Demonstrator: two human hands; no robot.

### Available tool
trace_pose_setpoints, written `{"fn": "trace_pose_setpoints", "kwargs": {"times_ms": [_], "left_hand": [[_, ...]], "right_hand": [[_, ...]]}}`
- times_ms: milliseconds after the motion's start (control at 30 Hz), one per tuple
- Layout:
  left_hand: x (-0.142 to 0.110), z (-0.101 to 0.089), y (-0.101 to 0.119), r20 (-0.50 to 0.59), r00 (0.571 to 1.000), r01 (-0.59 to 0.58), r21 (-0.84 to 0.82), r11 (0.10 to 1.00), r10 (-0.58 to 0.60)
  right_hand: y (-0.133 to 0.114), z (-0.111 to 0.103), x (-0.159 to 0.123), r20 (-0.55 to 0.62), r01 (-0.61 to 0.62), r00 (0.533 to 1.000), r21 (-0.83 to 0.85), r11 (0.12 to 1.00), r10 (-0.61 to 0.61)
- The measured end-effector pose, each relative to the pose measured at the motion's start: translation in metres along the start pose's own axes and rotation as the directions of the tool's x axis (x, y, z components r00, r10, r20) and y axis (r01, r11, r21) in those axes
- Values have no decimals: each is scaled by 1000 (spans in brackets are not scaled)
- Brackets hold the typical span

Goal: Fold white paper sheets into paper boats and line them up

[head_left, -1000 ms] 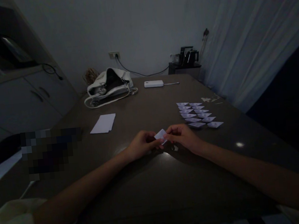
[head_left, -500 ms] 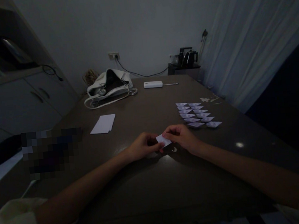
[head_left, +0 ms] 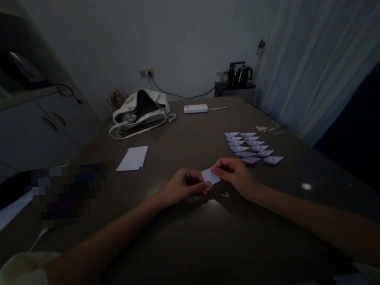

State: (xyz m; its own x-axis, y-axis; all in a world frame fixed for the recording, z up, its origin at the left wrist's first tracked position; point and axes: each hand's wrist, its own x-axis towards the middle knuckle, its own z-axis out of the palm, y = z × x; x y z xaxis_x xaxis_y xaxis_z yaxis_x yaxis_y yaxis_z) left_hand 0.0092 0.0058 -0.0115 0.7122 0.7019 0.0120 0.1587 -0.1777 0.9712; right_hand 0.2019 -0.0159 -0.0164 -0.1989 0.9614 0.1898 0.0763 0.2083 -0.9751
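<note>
Small folded paper [head_left: 211,176], centre of frame, held just above the bench [head_left: 186,241]. Left hand [head_left: 185,187] pinches its lower-left side; right hand [head_left: 236,178] grips the upper-right corner, fingers closed on it. Folding looks partway; exact creases too dim to tell. Done, apparently: pointed paper boats [head_left: 266,153] in two columns, right of centre. Left over: flat white sheets [head_left: 133,158], left of centre, seemingly unfolded. Room: bare bench top from hands down to the near edge at frame bottom; another open stretch between sheets and boats. Boats sit near the right hand; bench's right edge lies beyond.
</note>
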Motion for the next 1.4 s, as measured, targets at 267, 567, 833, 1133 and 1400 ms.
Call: {"fn": "trace_pose_setpoints", "kwargs": {"times_ms": [267,567,833,1133,1400], "left_hand": [[0,-3,-7,-210,972,-60,211,976,105],[-1,-4,-2,-252,934,-152,358,921,252],[-4,-10,-3,-67,882,-340,596,728,466],[0,-15,-10,130,918,-357,685,635,376],[-2,-24,-3,290,909,-414,557,720,299]], "right_hand": [[4,-6,3,102,64,993,-100,993,-54],[6,-10,3,50,236,970,-426,873,-238],[4,-16,2,229,415,907,-622,664,-353],[-7,-26,3,572,604,774,-541,585,-271],[-11,-27,4,650,622,729,-498,605,-215]]}}
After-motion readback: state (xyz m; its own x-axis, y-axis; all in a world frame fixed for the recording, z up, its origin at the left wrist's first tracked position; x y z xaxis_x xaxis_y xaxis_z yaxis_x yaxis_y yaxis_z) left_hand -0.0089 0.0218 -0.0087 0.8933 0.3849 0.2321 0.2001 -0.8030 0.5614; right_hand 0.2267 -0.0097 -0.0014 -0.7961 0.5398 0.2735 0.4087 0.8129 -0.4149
